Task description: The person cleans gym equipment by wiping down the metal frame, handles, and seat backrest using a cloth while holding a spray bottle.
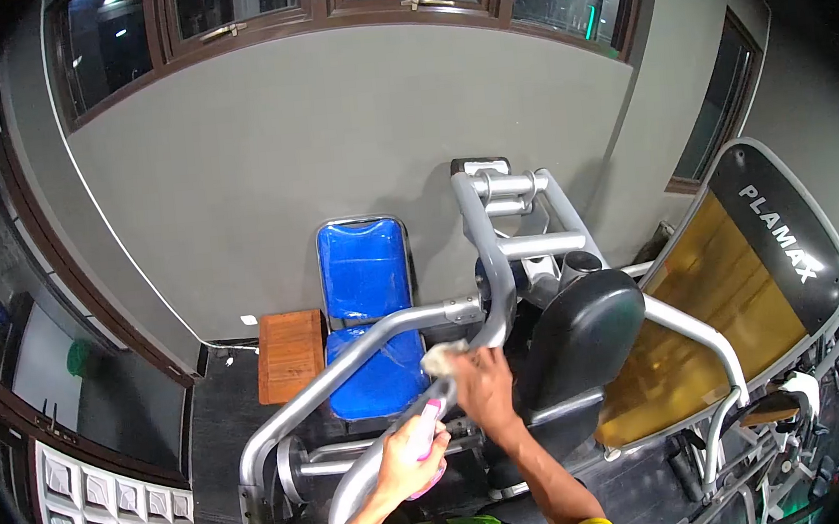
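My left hand is closed around a pink-and-white bottle, which looks like a spray bottle; its lower part is hidden by my fingers. Higher up, my right hand presses a pale cloth against the curved silver tube of an exercise machine. The bottle is close beside a lower stretch of that tube; whether they touch, I cannot tell. To the right of my right hand stands the machine's black padded backrest.
A blue chair and a brown wooden box stand by the grey wall. Another silver tube curves out to the left. On the right is a PLAMAX weight-stack cover, with more gym equipment beyond it.
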`<state>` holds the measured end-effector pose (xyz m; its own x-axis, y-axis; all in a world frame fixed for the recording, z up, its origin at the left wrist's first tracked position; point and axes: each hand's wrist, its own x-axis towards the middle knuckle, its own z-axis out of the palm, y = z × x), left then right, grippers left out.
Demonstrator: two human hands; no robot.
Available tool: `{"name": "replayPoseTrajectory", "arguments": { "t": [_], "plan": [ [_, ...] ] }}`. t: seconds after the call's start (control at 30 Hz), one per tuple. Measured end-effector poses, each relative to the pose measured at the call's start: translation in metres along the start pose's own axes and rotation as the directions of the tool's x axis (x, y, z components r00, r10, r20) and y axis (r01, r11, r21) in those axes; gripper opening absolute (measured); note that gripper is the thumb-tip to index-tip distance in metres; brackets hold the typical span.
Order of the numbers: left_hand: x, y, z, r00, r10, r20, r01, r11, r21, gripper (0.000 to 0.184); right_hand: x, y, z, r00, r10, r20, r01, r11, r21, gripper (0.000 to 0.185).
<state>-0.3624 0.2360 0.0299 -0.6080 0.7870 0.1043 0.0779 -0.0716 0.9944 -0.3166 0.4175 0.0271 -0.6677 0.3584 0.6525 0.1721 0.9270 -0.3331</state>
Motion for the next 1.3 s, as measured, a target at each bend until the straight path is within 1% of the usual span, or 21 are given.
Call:
{"name": "replayPoseTrajectory", "arguments": {
  "t": [0.07, 0.1, 0.23, 0.37, 0.4, 0.47, 0.5, 0.57, 0.6, 0.63, 0.67, 0.7, 0.73, 0.8, 0.87, 0.93, 1.03, 1.1, 1.13, 1.2, 1.3],
  "plan": [
    [0.0, -0.002, 0.0, 1.0, 0.023, -0.006, -0.023, 1.0, -0.001, 0.02, -0.014, -0.018, -0.003, 0.991, -0.059, 0.12, 0.041, 0.988, 0.147, 0.034],
    [0.0, -0.002, 0.0, 0.999, 0.048, -0.015, -0.048, 0.999, -0.002, 0.018, -0.014, -0.022, -0.007, 0.981, -0.126, 0.149, 0.117, 0.991, 0.063, 0.035],
    [-0.003, 0.003, 0.0, 0.999, -0.033, 0.016, 0.032, 0.997, 0.073, 0.011, 0.018, 0.015, -0.021, 0.963, -0.203, 0.179, 0.183, 0.975, 0.123, 0.034],
    [-0.002, 0.0, 0.001, 0.999, 0.037, -0.038, -0.035, 0.998, 0.06, 0.009, 0.057, 0.079, -0.004, 0.992, -0.011, 0.129, 0.057, 0.933, -0.356, 0.024],
    [-0.001, 0.002, -0.001, 0.998, 0.057, -0.038, -0.054, 0.996, 0.076, 0.01, 0.064, 0.082, -0.001, 0.996, 0.012, 0.088, 0.021, 0.932, -0.363, 0.019],
    [-0.002, 0.002, -0.001, 0.997, 0.06, -0.052, -0.055, 0.994, 0.09, 0.01, 0.063, 0.083, 0.014, 0.986, -0.003, 0.165, 0.091, 0.843, -0.53, 0.017],
    [-0.001, 0.002, -0.002, 0.997, 0.058, -0.06, -0.052, 0.994, 0.099, 0.01, 0.059, 0.075, 0.019, 0.948, 0.024, 0.318, 0.161, 0.824, -0.543, 0.02],
    [-0.001, 0.003, -0.002, 0.997, 0.053, -0.052, -0.048, 0.993, 0.106, 0.01, 0.064, 0.031, 0.015, 0.743, 0.176, 0.646, 0.275, 0.799, -0.534, 0.021],
    [-0.001, 0.004, -0.003, 0.998, 0.045, -0.035, -0.041, 0.993, 0.113, 0.01, 0.06, 0.021, 0.021, 0.731, 0.167, 0.662, 0.203, 0.873, -0.444, 0.017],
    [-0.002, 0.004, -0.002, 0.998, 0.044, -0.032, -0.041, 0.993, 0.115, 0.01, 0.069, 0.013, 0.011, 0.644, 0.003, 0.765, 0.215, 0.959, -0.184, 0.021],
    [-0.002, 0.003, -0.002, 0.998, 0.068, -0.013, -0.066, 0.992, 0.105, 0.011, 0.066, 0.019, 0.019, 0.647, 0.005, 0.763, 0.211, 0.96, -0.184, 0.021],
    [-0.002, 0.003, -0.001, 0.996, 0.093, 0.006, -0.093, 0.991, 0.095, 0.011, 0.069, 0.018, 0.024, 0.611, -0.277, 0.742, 0.231, 0.958, 0.168, 0.025],
    [-0.003, 0.003, -0.001, 0.995, 0.094, 0.009, -0.095, 0.991, 0.098, 0.011, 0.071, 0.018, 0.027, 0.571, -0.535, 0.623, 0.236, 0.834, 0.499, 0.029],
    [-0.005, 0.002, 0.001, 0.998, 0.024, 0.059, -0.027, 0.999, 0.035, 0.011, 0.08, 0.036, 0.019, 0.585, -0.478, 0.656, 0.202, 0.868, 0.453, 0.028],
    [-0.005, 0.002, 0.0, 0.996, 0.03, 0.08, -0.033, 0.999, 0.043, 0.012, 0.087, 0.062, 0.024, 0.526, -0.066, 0.848, 0.123, 0.992, 0.001, 0.027],
    [-0.005, 0.002, 0.0, 0.995, -0.023, 0.092, 0.017, 0.998, 0.065, 0.013, 0.091, 0.077, 0.022, 0.783, 0.123, 0.61, 0.296, 0.789, -0.539, 0.024],
    [-0.004, 0.002, -0.001, 0.995, -0.029, 0.099, 0.023, 0.998, 0.063, 0.014, 0.093, 0.077, 0.028, 0.798, 0.1, 0.594, 0.311, 0.777, -0.547, 0.024],
    [-0.006, 0.002, 0.0, 0.993, -0.024, 0.116, 0.013, 0.996, 0.09, 0.013, 0.09, 0.055, 0.041, 0.627, 0.14, 0.766, 0.32, 0.851, -0.417, 0.028],
    [-0.007, 0.001, 0.002, 0.991, -0.02, 0.135, 0.005, 0.993, 0.116, 0.013, 0.11, 0.009, 0.014, 0.329, 0.203, 0.922, 0.191, 0.942, -0.276, 0.031],
    [-0.01, 0.001, 0.007, 0.986, 0.015, 0.167, -0.033, 0.994, 0.102, 0.014, 0.089, 0.012, 0.046, 0.262, -0.131, 0.956, 0.127, 0.987, 0.101, 0.036],
    [-0.012, 0.004, 0.01, 0.975, 0.021, 0.222, -0.04, 0.996, 0.086, 0.017, 0.092, 0.018, 0.046, 0.243, -0.168, 0.955, 0.095, 0.984, 0.149, 0.032]
  ]
}}
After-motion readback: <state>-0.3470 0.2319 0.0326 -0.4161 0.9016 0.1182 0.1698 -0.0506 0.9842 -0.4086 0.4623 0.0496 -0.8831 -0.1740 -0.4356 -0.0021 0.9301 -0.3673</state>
